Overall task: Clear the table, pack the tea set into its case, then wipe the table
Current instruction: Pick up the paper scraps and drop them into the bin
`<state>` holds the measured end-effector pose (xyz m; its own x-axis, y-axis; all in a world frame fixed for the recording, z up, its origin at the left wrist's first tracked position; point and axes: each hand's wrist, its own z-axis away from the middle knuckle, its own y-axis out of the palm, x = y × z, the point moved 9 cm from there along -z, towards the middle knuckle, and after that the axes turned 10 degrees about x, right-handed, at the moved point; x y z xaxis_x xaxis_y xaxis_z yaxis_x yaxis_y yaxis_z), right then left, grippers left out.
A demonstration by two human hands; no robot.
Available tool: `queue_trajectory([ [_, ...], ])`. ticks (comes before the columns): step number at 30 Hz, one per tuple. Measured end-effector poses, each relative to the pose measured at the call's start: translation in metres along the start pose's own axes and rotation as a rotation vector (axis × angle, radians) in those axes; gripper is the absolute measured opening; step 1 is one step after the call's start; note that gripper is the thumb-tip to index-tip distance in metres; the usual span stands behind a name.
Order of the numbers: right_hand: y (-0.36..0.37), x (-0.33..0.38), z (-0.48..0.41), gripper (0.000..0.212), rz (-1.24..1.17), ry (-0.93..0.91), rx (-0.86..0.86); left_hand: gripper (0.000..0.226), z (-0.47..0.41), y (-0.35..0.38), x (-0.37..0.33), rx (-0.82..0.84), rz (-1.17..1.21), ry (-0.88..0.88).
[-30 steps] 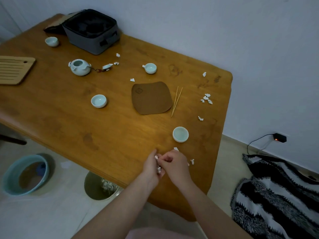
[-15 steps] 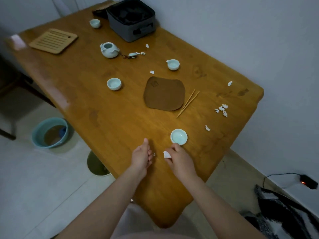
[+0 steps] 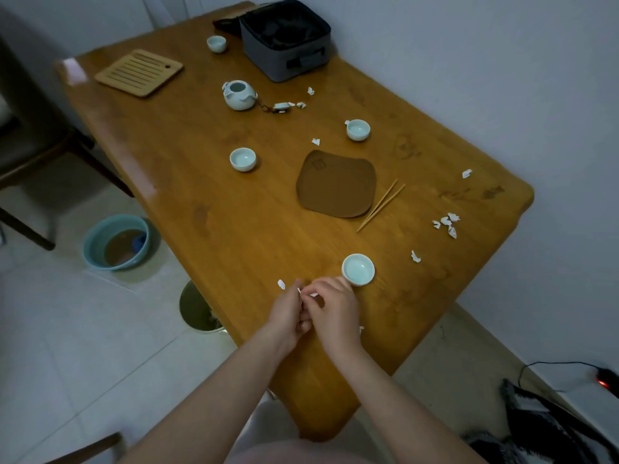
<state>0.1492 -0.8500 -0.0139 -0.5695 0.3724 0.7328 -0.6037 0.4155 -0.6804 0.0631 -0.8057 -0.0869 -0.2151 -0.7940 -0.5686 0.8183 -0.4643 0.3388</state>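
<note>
1. On the floor off the long left edge of the table [image 3: 234, 229] stands a blue basin [image 3: 117, 242] holding brownish water. A dark bin [image 3: 196, 308] shows partly from under that edge.
2. A slatted bamboo tray [image 3: 139, 72] lies flat at the far left corner.
3. The far cup [image 3: 216, 44] sits by the far edge, just left of the grey case [image 3: 286, 38]. The case stands open at the far end, near the wall.
4. The teapot [image 3: 238, 95], with its top open, stands between the tray and the case. Its lid [image 3: 281, 107] lies just to its right on a cord, with white bits beside it.
5. The middle cup [image 3: 243, 159] stands upright, towards the left edge.
6. A loose bit [image 3: 281, 284] of white paper lies near the near left edge, just left of the hands.
7. The left hand [image 3: 286, 318] is over the near part of the table, fingers curled, pinching a paper scrap [image 3: 298, 291].
8. The right hand [image 3: 333, 306] touches the left, its fingertips closed on the same scrap.
9. A brown mat [image 3: 336, 184] lies flat mid-table, with two thin sticks [image 3: 382, 204] along its right side.
10. The wall-side cup [image 3: 357, 129] stands beyond the mat. The near cup [image 3: 357, 269] stands just beyond the right hand's knuckles.
11. Torn scraps [image 3: 447, 222] cluster near the wall-side edge, with single bits nearby.
12. A striped cloth [image 3: 542, 430] lies on the floor off the near right edge.
</note>
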Motion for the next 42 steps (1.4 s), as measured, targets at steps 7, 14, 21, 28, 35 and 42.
queue_trajectory([
  [7,0.008,0.001,0.003,0.016,-0.03,-0.068,0.052,0.034,-0.002,-0.026,-0.015,-0.102,-0.094,0.035],
  [14,0.028,-0.044,-0.008,0.032,0.273,0.271,0.244,0.031,-0.008,-0.057,-0.075,-0.219,-0.725,0.325],
  [21,0.037,-0.039,-0.014,0.021,0.389,0.259,0.218,0.022,-0.02,-0.041,-0.082,-0.129,-1.678,0.353],
  [28,0.041,-0.035,-0.012,0.013,0.419,0.211,0.152,0.014,-0.025,-0.043,-0.081,-0.114,-1.658,0.405],
  [35,0.031,-0.042,-0.008,0.013,0.105,0.297,0.117,0.013,-0.026,-0.047,-0.079,-0.066,-1.402,0.441],
  [42,0.018,-0.004,-0.01,0.014,-0.544,0.33,0.022,0.025,-0.016,-0.012,-0.037,0.253,0.074,0.009],
])
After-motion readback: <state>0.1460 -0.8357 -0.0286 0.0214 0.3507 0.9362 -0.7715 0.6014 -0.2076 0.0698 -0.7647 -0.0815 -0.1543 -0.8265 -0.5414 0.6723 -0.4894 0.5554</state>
